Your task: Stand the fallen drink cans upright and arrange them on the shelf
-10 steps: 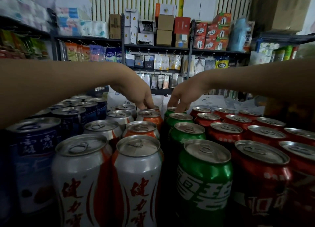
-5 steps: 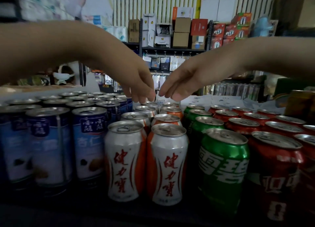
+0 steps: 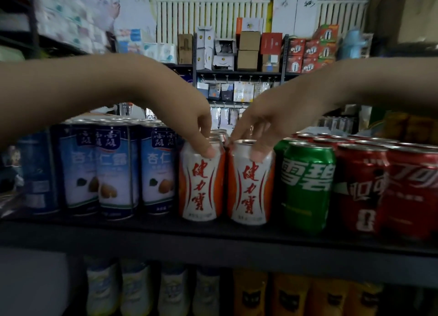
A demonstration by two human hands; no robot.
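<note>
Two white-and-orange cans stand upright side by side at the front edge of the dark shelf (image 3: 213, 235). My left hand (image 3: 189, 116) reaches over from the left and grips the top rim of the left white-and-orange can (image 3: 201, 185), thumb on its front. In the same way, my right hand (image 3: 265, 118) grips the top of the right white-and-orange can (image 3: 251, 190). More cans of this kind stand in rows behind them, mostly hidden. No fallen can is in view.
Blue-and-white cans (image 3: 113, 173) fill the shelf to the left; a green can (image 3: 305, 187) and red cans (image 3: 360, 190) fill the right. Pale bottles (image 3: 166, 289) and orange bottles (image 3: 284, 296) stand on the lower shelf. Stocked racks stand behind.
The view has dropped from above the can tops to shelf level. Both hands came forward from the back rows and now hold the two front white-and-orange cans.
</note>
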